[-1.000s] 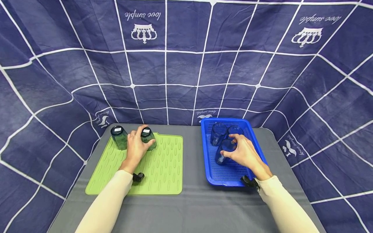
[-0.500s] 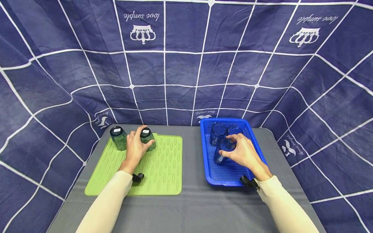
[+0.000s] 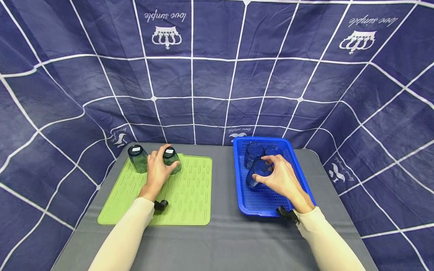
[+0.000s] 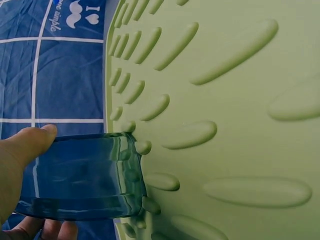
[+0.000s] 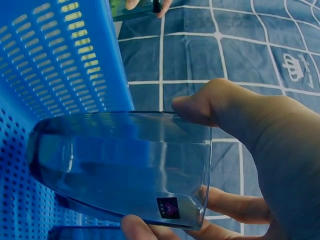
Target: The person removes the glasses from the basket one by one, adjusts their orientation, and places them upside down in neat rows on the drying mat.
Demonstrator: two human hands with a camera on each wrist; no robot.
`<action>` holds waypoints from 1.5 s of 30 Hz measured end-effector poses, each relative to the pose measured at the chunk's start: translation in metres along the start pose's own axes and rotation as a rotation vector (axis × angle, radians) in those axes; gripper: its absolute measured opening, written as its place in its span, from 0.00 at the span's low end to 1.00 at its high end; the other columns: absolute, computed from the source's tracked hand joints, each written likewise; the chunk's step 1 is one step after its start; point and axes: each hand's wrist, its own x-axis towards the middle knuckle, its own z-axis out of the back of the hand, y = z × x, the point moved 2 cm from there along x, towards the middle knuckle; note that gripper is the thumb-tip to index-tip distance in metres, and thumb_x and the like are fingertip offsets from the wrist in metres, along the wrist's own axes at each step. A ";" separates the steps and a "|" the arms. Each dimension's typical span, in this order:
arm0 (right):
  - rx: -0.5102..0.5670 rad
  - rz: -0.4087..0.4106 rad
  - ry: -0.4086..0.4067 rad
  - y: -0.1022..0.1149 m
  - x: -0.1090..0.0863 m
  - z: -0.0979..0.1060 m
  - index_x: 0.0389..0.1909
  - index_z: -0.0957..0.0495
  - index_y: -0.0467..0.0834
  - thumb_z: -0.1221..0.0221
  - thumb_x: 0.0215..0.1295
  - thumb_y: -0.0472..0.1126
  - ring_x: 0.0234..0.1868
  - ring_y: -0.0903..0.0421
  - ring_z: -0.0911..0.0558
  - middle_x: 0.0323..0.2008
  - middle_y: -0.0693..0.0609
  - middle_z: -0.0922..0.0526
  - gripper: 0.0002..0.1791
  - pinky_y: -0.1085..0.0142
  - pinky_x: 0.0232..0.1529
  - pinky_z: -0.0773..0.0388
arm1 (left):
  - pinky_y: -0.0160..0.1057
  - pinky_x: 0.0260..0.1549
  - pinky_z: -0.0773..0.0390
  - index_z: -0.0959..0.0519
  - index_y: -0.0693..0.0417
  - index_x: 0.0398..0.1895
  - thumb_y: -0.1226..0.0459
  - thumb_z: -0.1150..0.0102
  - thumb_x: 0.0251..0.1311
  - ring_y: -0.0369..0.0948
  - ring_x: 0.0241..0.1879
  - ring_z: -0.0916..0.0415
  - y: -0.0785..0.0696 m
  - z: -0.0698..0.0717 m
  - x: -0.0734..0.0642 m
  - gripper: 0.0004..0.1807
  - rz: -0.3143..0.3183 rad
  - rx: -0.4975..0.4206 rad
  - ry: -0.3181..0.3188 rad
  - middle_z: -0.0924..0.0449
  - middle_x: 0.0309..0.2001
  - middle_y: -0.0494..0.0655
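Observation:
My left hand grips an upside-down drinking glass between thumb and fingers near its base, which bears a white label. In the left wrist view its rim meets the ribs of the green drying mat. Another inverted glass stands just left of that hand. Over the blue basket, my right hand holds a clear glass by its upper part, thumb on one side and fingers on the other. This glass is mouth up, slightly tilted, with a small dark sticker near the rim.
Two more glasses, a left one and a right one, stand in the back of the basket. A grey table lies under mat and basket, with a blue checked cloth hanging behind and at both sides.
My right hand has shifted a little to the left and slightly up with its glass, inside the basket. The left hand stays at its glass on the mat.

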 end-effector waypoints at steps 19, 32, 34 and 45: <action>0.054 -0.040 -0.092 0.014 -0.029 -0.007 0.67 0.13 0.42 0.14 0.54 0.53 0.50 0.44 0.10 0.54 0.41 0.11 0.40 0.44 0.56 0.15 | 0.71 0.65 0.25 0.21 0.47 0.81 0.62 0.10 0.58 0.75 0.57 0.24 0.002 -0.005 -0.007 0.46 -0.009 -0.032 -0.018 0.19 0.56 0.75; 0.088 -0.029 -0.179 0.027 -0.033 0.002 0.68 0.12 0.45 0.13 0.54 0.52 0.51 0.45 0.12 0.54 0.43 0.12 0.40 0.45 0.56 0.17 | 0.71 0.66 0.25 0.25 0.45 0.84 0.61 0.10 0.62 0.75 0.58 0.24 0.002 0.001 0.000 0.48 -0.002 0.002 0.027 0.19 0.59 0.76; 0.090 -0.029 -0.187 0.028 -0.034 0.004 0.68 0.12 0.45 0.13 0.54 0.52 0.51 0.45 0.11 0.55 0.43 0.12 0.40 0.45 0.55 0.16 | 0.71 0.65 0.24 0.25 0.43 0.85 0.60 0.11 0.63 0.75 0.59 0.24 0.001 0.002 0.001 0.48 0.000 0.007 0.031 0.19 0.60 0.75; 0.095 -0.028 -0.208 0.031 -0.034 0.010 0.68 0.12 0.44 0.12 0.54 0.51 0.51 0.45 0.10 0.55 0.42 0.12 0.40 0.45 0.55 0.16 | 0.76 0.64 0.19 0.28 0.41 0.87 0.59 0.13 0.66 0.73 0.68 0.25 -0.002 0.004 0.004 0.48 0.039 0.019 0.065 0.23 0.72 0.74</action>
